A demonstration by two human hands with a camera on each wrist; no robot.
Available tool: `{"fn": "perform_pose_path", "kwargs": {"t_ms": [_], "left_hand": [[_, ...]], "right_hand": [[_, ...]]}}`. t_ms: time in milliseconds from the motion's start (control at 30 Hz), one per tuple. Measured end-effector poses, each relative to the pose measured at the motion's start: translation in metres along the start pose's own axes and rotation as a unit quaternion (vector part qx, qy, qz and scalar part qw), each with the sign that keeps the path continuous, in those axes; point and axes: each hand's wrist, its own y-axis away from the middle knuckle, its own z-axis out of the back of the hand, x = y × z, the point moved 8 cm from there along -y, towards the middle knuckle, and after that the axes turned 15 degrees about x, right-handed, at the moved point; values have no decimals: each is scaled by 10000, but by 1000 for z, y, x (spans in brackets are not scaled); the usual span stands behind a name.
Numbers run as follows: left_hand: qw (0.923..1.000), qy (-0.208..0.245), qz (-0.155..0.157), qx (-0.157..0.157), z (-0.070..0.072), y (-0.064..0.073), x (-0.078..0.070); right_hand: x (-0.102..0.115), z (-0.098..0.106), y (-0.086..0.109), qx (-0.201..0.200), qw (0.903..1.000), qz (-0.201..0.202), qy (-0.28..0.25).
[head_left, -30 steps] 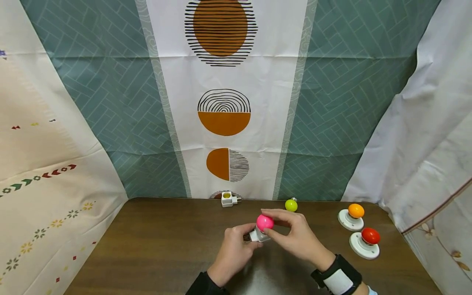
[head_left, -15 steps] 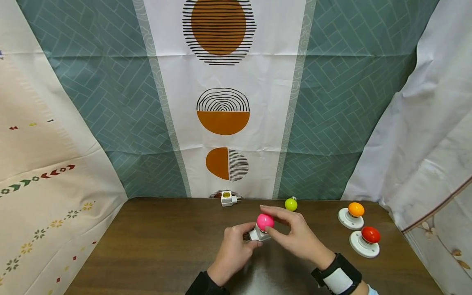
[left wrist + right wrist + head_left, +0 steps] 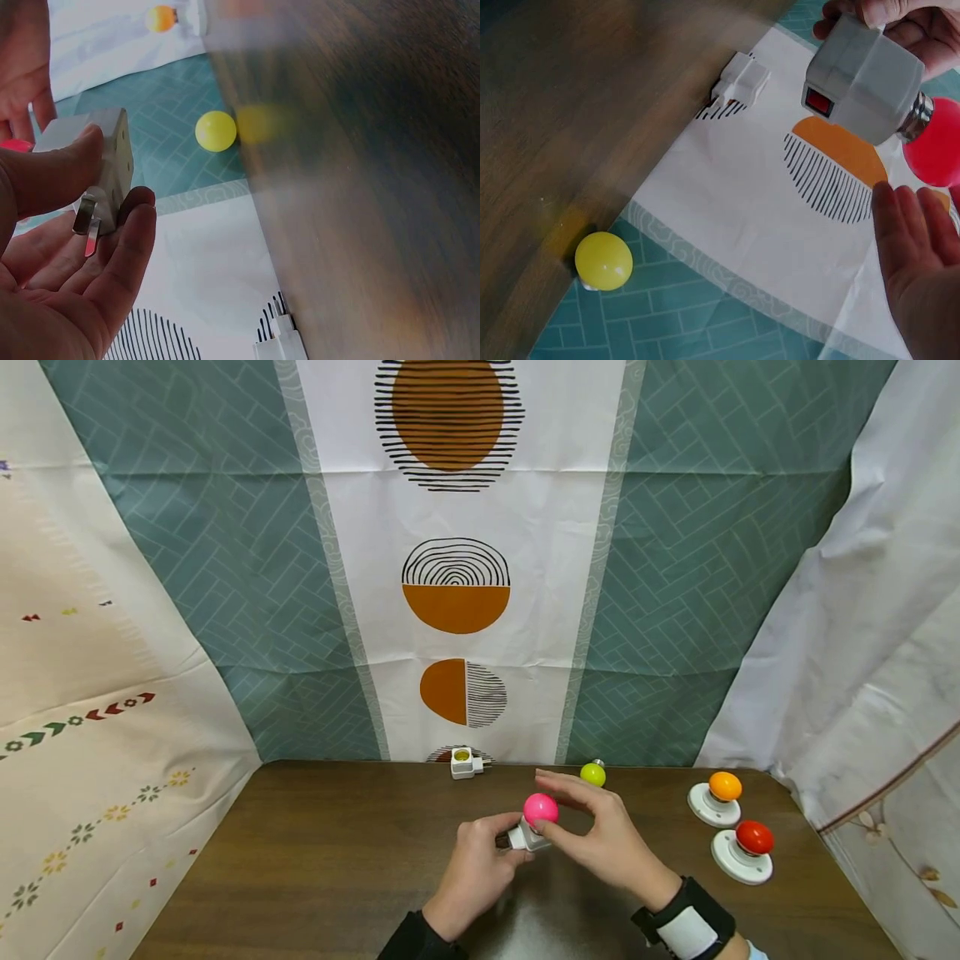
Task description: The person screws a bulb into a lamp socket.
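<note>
My left hand (image 3: 477, 866) grips a white plug-in lamp socket (image 3: 527, 837) between thumb and fingers, above the table. Two metal prongs (image 3: 91, 238) point out of it in the left wrist view, and a red switch (image 3: 819, 101) shows on its side in the right wrist view. A pink round bulb (image 3: 541, 810) sits in the socket, its metal base (image 3: 916, 118) partly visible. Around the bulb hovers my right hand (image 3: 600, 831), fingers fairly straight and spread off the bulb, thumb at its lower side.
A second white plug socket (image 3: 464, 764) lies at the table's back edge, with a yellow-green bulb (image 3: 592, 775) to its right. At the right stand two white round bases, one with an orange bulb (image 3: 724, 786), one with a red bulb (image 3: 754, 838). Fabric hangs behind the brown table (image 3: 322, 860).
The right hand's fingers have lifted slightly off the pink bulb, while the thumb stays near its lower side. The left hand keeps hold of the socket in the same place.
</note>
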Motion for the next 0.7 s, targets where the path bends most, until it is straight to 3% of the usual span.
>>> {"fn": "perform_pose_path", "kwargs": {"t_ms": [233,533,700], "left_hand": [[9999,43,79,84,-1,0,0],[9999,78,-27,74,-1,0,0],[10000,56,-35,74,-1,1,1]], "right_hand": [[2,-7,-1,540,9982,215,-114],[1,-6,-1,11,9999,-50,-123],[26,-2,-2,252,9997,-68,22]]}}
